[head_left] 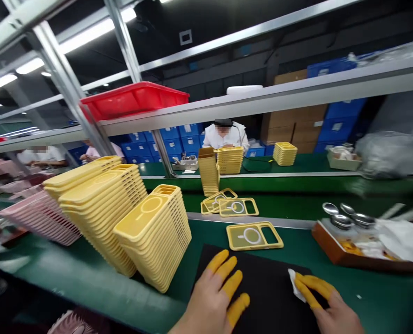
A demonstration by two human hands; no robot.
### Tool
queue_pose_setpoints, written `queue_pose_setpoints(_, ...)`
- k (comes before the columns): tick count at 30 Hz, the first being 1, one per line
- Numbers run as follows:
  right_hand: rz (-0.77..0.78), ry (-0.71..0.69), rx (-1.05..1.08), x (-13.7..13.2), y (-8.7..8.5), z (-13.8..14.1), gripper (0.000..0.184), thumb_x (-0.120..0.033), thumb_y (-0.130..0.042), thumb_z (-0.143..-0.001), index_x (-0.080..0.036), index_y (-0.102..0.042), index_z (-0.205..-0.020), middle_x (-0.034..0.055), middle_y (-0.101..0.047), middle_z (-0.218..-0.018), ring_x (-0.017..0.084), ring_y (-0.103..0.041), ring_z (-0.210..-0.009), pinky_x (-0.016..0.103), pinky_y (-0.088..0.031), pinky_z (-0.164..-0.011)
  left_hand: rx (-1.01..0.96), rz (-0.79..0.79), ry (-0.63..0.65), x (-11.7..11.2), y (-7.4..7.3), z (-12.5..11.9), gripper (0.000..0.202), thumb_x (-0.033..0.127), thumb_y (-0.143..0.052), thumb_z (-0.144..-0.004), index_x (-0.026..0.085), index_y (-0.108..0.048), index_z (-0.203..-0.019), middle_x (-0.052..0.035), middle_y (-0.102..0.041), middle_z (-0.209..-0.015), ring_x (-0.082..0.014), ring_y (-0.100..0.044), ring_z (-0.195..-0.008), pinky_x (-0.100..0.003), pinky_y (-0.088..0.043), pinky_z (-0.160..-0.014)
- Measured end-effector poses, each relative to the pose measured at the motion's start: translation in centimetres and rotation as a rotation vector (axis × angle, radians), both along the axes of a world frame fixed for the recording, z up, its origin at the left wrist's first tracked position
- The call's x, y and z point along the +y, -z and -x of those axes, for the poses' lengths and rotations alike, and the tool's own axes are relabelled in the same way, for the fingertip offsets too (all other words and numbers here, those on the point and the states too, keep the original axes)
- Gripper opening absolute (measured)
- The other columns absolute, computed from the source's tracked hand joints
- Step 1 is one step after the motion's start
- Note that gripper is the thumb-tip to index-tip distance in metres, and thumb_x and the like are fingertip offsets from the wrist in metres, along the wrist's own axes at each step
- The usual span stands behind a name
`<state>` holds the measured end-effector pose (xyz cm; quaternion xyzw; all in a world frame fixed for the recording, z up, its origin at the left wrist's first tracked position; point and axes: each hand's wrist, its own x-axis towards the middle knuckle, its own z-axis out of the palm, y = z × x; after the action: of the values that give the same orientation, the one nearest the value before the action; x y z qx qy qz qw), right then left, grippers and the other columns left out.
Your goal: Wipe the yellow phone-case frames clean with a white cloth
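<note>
My left hand, in yellow finger cots, lies with its fingers spread on the black mat and holds nothing. On the mat's right side my right hand, also in yellow finger cots, pinches a small white cloth. Just beyond the mat lies a yellow phone case with a white ring on its back. Farther off, another yellow phone case rests partly over others. Tall stacks of yellow phone cases stand left of my left hand.
A brown tray with several metal spoon-like ends and white cloths sits at the right. Pink stacked cases stand far left. A red bin rests on the overhead shelf. A co-worker sits across the green bench.
</note>
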<state>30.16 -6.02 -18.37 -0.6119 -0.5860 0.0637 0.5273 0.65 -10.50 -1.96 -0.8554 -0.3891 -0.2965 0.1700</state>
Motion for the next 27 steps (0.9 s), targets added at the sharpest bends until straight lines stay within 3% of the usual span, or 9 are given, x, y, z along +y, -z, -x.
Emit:
queue_pose_setpoints(3,0.027,-0.005,0.078,-0.3,-1.7,0.6,0.031,-0.037,-0.051,-0.066,-0.021,-0.069,-0.084,0.0052,-0.068,-0.092,0.024,-0.063,-0.088,0.034,-0.051,-0.078,0.145,0.225,-0.028,6.4,3.5,-3.1,0.033,0.022,-0.054,-0.085,0.014,-0.053,-0.117,-0.0148,-0.054,-0.121,-0.0307,-0.044,-0.12,-0.047,-0.045,-0.095)
queue_pose_setpoints(5,0.037,0.008,0.131,-0.5,-2.2,0.7,0.03,-0.035,-0.051,-0.063,-0.021,-0.07,-0.083,0.0044,-0.069,-0.091,0.024,-0.063,-0.087,0.032,-0.051,-0.077,0.158,0.262,-0.043,10.0,4.2,-4.0,0.024,0.015,-0.051,-0.084,0.012,-0.058,-0.106,-0.0145,-0.06,-0.101,-0.0293,-0.054,-0.1,-0.046,-0.051,-0.082)
queue_pose_setpoints(7,0.041,0.038,0.196,-0.5,-2.3,0.5,0.03,-0.033,-0.052,-0.062,-0.021,-0.07,-0.083,0.004,-0.07,-0.09,0.024,-0.064,-0.085,0.031,-0.051,-0.073,0.154,0.266,-0.017,11.3,4.0,-4.4,0.018,0.01,-0.046,-0.084,0.013,-0.06,-0.095,-0.0112,-0.059,-0.088,-0.0256,-0.055,-0.085,-0.043,-0.052,-0.075)
queue_pose_setpoints(11,0.025,0.078,0.354,-0.3,-1.6,-0.2,0.031,-0.03,-0.053,-0.065,-0.018,-0.068,-0.089,0.0056,-0.07,-0.088,0.024,-0.065,-0.082,0.032,-0.051,-0.072,0.146,0.276,0.111,6.4,4.3,-4.0,0.022,0.011,-0.04,-0.087,0.016,-0.058,-0.098,-0.0093,-0.057,-0.089,-0.023,-0.052,-0.083,-0.039,-0.05,-0.073)
queue_pose_setpoints(14,0.019,0.049,0.397,-0.9,-1.7,-0.1,0.027,-0.031,-0.056,-0.071,-0.018,-0.067,-0.091,0.0071,-0.07,-0.091,0.025,-0.064,-0.084,0.037,-0.05,-0.076,0.172,0.338,0.287,1.1,6.0,-2.7,0.015,0.02,-0.045,-0.088,0.018,-0.059,-0.094,-0.0062,-0.058,-0.079,-0.0204,-0.053,-0.072,-0.036,-0.051,-0.065)
queue_pose_setpoints(16,0.026,-0.047,0.309,-2.0,-2.5,0.8,0.02,-0.033,-0.059,-0.074,-0.021,-0.068,-0.088,0.0058,-0.068,-0.093,0.024,-0.062,-0.09,0.039,-0.048,-0.082,0.16,0.407,0.305,-1.0,7.1,-1.5,0.023,0.029,-0.052,-0.086,0.018,-0.057,-0.106,-0.0099,-0.06,-0.092,-0.0244,-0.056,-0.084,-0.042,-0.053,-0.072)
queue_pose_setpoints(19,-0.035,-0.345,-0.087,-3.7,-4.7,3.2,0.014,-0.026,-0.057,-0.082,-0.028,-0.068,-0.09,0.0015,-0.067,-0.093,0.022,-0.056,-0.098,0.042,-0.037,-0.092,0.082,0.525,0.154,-1.6,8.3,0.1,0.074,0.05,-0.062,-0.078,0.019,-0.03,-0.137,-0.019,-0.042,-0.134,-0.036,-0.039,-0.124,-0.056,-0.042,-0.096)
queue_pose_setpoints(21,-0.11,-0.475,-0.323,-4.1,-6.1,5.4,0.024,-0.016,-0.05,-0.084,-0.03,-0.067,-0.092,-0.0005,-0.067,-0.09,0.02,-0.054,-0.098,0.042,-0.031,-0.094,0.043,0.585,0.114,-1.2,8.7,0.7,0.094,0.059,-0.064,-0.072,0.02,-0.015,-0.143,-0.0192,-0.036,-0.14,-0.0357,-0.029,-0.132,-0.058,-0.036,-0.102)
queue_pose_setpoints(27,-0.084,-0.734,-0.45,-3.1,-7.4,11.9,0.022,-0.005,-0.051,-0.076,-0.024,-0.061,-0.075,-0.0044,-0.064,-0.076,0.014,-0.054,-0.082,0.037,-0.03,-0.094,0.0,0.629,0.084,-0.9,9.5,0.8,0.099,0.06,-0.064,-0.071,0.019,-0.01,-0.143,-0.019,-0.042,-0.137,-0.0332,-0.033,-0.131,-0.055,-0.033,-0.105)
